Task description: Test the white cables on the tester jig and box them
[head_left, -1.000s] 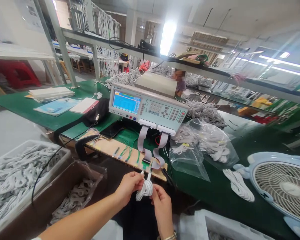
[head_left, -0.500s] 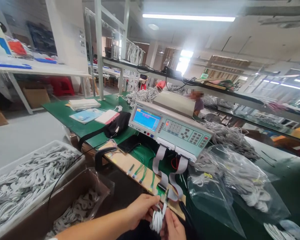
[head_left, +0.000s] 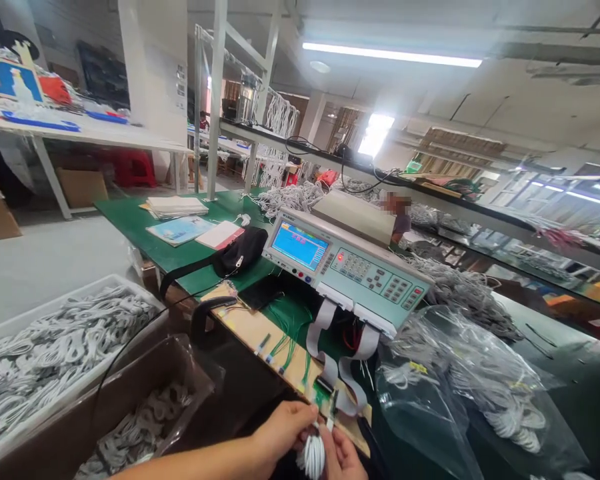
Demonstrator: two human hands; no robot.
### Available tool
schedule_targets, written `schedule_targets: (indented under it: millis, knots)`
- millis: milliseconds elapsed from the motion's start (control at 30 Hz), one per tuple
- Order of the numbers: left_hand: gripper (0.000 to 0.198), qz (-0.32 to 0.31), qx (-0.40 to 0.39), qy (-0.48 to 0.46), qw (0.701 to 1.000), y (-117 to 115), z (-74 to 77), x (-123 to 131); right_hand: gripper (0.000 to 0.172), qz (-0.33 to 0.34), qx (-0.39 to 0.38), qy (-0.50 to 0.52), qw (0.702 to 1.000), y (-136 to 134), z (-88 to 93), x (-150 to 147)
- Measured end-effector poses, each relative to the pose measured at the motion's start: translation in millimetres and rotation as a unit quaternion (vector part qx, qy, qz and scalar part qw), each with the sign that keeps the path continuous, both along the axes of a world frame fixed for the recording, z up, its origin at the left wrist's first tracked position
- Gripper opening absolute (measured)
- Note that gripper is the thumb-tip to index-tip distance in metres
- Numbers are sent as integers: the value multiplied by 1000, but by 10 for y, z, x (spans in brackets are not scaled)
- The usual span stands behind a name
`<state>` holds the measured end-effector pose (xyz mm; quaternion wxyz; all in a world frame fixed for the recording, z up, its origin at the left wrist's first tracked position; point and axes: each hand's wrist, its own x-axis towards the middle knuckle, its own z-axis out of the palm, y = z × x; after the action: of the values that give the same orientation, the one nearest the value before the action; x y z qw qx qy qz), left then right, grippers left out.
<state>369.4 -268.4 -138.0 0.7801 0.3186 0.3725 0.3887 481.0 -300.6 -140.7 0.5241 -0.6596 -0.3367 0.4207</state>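
Observation:
My left hand [head_left: 280, 430] and my right hand [head_left: 345, 457] are together at the bottom edge, both pinching a coiled white cable [head_left: 313, 457]. The cable's two plug ends point up at the small green socket board [head_left: 321, 393] on the wooden fixture [head_left: 253, 331]. Grey ribbon cables [head_left: 325, 340] run from that fixture up to the cable tester [head_left: 347, 267], whose blue screen is lit and which shows a red light. My right hand is partly cut off by the frame.
A white bin [head_left: 55, 347] and a brown box [head_left: 145, 407] of coiled white cables stand at the left. Clear plastic bags [head_left: 460, 393] of cables lie to the right on the green table [head_left: 145, 233]. A black pouch [head_left: 237, 250], papers and a person behind the tester.
The camera has tilted up and left, so the fan has left the view and my hands have dropped to the bottom edge. The cable's plugs have come closer to the socket board.

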Motion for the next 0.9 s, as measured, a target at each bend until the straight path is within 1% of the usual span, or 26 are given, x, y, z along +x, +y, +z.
schedule_targets:
  millis: [67,200,333,500,600,667,767,833,900]
  knots:
    - [45,11,-3,-12,1000,-60,28,-4,46,6,-8,0,1000,-59,50,-24]
    - [43,-5,-27,-47,999,-160,52,-36,34,8,4,-34,999,-195,148,-115]
    - [39,-6,-38,-57,998,-196,55,-78,28,25,8,-30,999,-273,179,-180]
    - [44,-34,-31,-60,997,-236,87,-91,27,36,-14,72,997,-261,135,-91]
    - [47,-62,-24,-54,996,-243,89,-94,27,54,-24,97,994,-227,122,-24]
    - [49,-80,-23,-34,996,-232,66,-98,25,70,-23,117,990,-199,126,-2]
    - [49,-89,-13,16,996,-203,8,-97,23,94,-20,185,978,-162,126,-7]
    - [49,-91,-4,37,995,-186,-33,-90,19,87,-8,238,967,-151,111,-35]
    - [49,-85,-2,44,995,-179,-66,-80,16,56,12,275,960,-155,85,-73]
